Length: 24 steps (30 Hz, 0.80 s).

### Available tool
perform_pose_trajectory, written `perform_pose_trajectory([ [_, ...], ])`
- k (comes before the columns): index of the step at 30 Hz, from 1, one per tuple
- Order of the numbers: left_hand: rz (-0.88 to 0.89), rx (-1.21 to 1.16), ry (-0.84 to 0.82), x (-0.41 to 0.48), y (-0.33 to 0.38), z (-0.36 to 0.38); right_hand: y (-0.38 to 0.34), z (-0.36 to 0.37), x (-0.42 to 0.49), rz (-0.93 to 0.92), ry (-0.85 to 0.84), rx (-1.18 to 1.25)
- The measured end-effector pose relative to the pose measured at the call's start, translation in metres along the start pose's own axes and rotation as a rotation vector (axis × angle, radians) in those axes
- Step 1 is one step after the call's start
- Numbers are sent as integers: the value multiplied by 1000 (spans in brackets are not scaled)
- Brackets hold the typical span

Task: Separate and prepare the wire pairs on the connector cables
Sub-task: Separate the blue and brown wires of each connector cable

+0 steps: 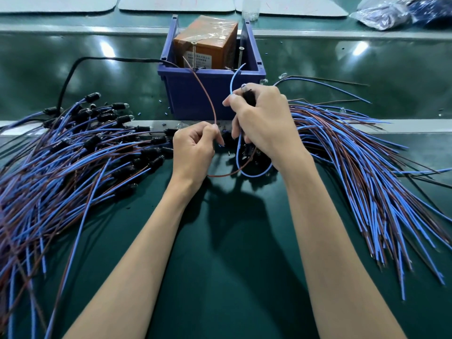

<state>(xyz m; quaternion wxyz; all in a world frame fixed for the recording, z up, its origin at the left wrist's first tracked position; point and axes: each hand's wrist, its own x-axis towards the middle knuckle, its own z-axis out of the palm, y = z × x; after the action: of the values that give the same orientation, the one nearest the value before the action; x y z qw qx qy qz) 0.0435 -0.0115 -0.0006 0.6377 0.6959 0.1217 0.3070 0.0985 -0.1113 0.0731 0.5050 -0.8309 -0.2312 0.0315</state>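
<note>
Head view, and both hands are busy over the green surface. The left hand has its grip closed on the brown wire, thumb and forefinger pinching it just in front of the blue bin. From that pinch, the wire arcs up toward the bin's rim.

The right hand sits higher and just beside the left. It's gripping the black connector while its fingertips pinch the blue wire, which curves up to the bin's front edge. Below the hands both wires loop down together, spread apart from each other.

The left pile of blue and brown cables with black connectors fans out on the surface, and the right pile lies opposite. An orange box stands inside the bin, and a black cord runs into it.
</note>
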Motion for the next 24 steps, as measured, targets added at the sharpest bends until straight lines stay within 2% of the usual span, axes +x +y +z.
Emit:
perform_pose_trajectory([
  [11, 55, 34, -116, -2, -1, 0, -4, 0, -3, -71, -51, 12],
  [24, 45, 4, -126, -3, 2, -1, -2, -1, -4, -153, -93, -49],
])
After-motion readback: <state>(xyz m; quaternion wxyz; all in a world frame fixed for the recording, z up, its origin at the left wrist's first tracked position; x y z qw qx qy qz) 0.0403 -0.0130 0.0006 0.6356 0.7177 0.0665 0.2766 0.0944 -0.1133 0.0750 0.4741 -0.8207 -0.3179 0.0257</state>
